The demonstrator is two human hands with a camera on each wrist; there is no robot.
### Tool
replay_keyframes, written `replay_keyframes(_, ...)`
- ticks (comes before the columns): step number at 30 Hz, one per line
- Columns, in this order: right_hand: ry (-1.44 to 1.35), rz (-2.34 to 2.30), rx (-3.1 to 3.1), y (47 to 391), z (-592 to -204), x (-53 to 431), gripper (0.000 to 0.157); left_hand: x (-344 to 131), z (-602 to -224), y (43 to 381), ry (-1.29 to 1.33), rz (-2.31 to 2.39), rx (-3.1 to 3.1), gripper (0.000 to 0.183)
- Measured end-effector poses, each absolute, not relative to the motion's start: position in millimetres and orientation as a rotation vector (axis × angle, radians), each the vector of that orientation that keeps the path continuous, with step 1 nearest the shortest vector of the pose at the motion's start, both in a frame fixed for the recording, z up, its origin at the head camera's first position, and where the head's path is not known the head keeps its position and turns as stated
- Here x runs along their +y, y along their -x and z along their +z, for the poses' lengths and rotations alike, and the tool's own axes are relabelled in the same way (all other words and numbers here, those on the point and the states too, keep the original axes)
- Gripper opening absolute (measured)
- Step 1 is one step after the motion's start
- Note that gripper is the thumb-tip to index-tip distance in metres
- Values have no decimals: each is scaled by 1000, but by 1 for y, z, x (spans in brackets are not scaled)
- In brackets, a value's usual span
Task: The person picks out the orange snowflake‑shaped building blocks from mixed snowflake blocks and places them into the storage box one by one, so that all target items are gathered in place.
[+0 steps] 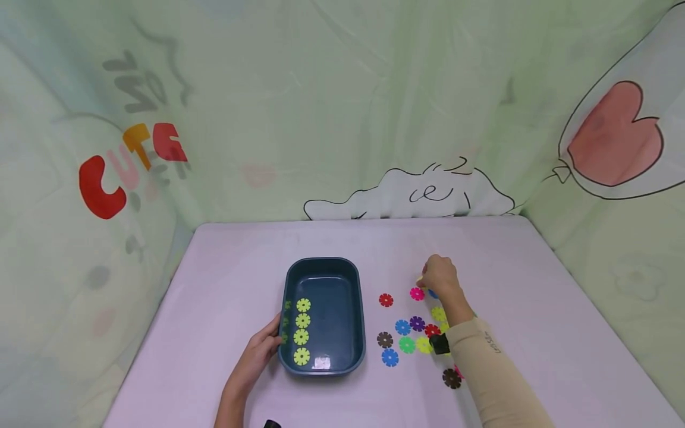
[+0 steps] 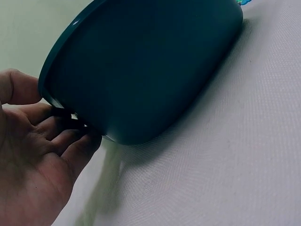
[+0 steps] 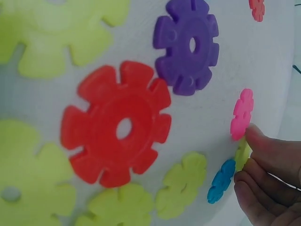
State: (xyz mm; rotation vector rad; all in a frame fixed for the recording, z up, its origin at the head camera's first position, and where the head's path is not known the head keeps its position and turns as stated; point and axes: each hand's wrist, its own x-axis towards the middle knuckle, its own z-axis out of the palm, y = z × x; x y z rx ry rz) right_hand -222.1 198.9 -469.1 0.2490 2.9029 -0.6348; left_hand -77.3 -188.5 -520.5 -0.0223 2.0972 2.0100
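A dark blue rectangular tray (image 1: pixel 322 267) stands on the table, with a column of yellow notched plastic discs (image 1: pixel 301 337) along its left side. My left hand (image 1: pixel 260 351) grips the tray's left wall, thumb at the rim and fingers against the outside (image 2: pixel 70 127). Past the loose discs, my right hand (image 1: pixel 441 276) pinches a yellow disc (image 3: pixel 242 154) between thumb and fingers. Close beside those fingertips lie a pink disc (image 3: pixel 242 115) and a blue disc (image 3: pixel 221 181).
Right of the tray are scattered discs, among them a red disc (image 1: pixel 386 300), a purple disc (image 1: pixel 417 323), a green disc (image 1: pixel 407 345) and a brown disc (image 1: pixel 452 378). My right forearm covers some of them. Printed curtains (image 1: pixel 342 107) hang behind the table (image 1: pixel 241 249).
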Motion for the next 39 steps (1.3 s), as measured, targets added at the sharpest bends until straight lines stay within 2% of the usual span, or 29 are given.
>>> replay_keyframes(7,-325,-716,2853,221,-469,200,28,-188,-519,77,41,2006,2091,59)
replay_keyframes(18,-311,-713,2917,219,-466,202,19,-188,-518,76,33,2021,2086,59)
replay_keyframes(26,-346,-843,2868,220,-460,203,20,-188,-520,76,30,2024,2081,59)
replay_keyframes(39,-294,-1133,2806,221,-420,190,23,-188,-520,77,46,2005,2082,60)
